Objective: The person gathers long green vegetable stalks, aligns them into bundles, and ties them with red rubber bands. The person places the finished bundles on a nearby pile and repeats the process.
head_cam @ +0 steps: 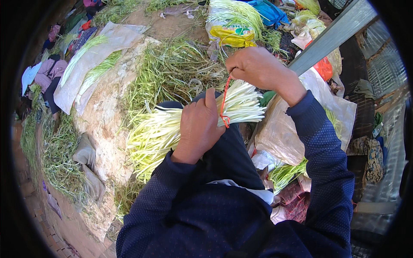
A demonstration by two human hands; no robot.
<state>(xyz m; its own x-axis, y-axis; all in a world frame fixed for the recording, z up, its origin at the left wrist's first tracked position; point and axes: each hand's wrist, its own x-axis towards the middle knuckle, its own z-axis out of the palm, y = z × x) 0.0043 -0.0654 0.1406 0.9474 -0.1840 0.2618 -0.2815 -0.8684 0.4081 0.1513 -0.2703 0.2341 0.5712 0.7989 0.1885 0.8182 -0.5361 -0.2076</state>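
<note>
A thick bundle of pale, long-stemmed leafy greens (pixel 242 101) lies across my lap, white ends to the right and yellow-green leaves to the left. My left hand (pixel 201 124) grips the bundle around its middle, thumb up. A thin red tie (pixel 225 103) loops round the white stalks just right of that hand, with a small twist on its near side. Above the bundle, my right hand (pixel 255 66) is closed on the tie's upper end and draws it up. The tie's underside is hidden behind the stalks.
Loose green trimmings (pixel 167 69) cover the ground ahead. More pale stalks (pixel 235 14) rest on a sack at the top. At left, stalks lie on a plastic sheet (pixel 113 42), near a bending person (pixel 48 72). A metal post (pixel 335 35) slants at upper right above plastic sheeting (pixel 284 129).
</note>
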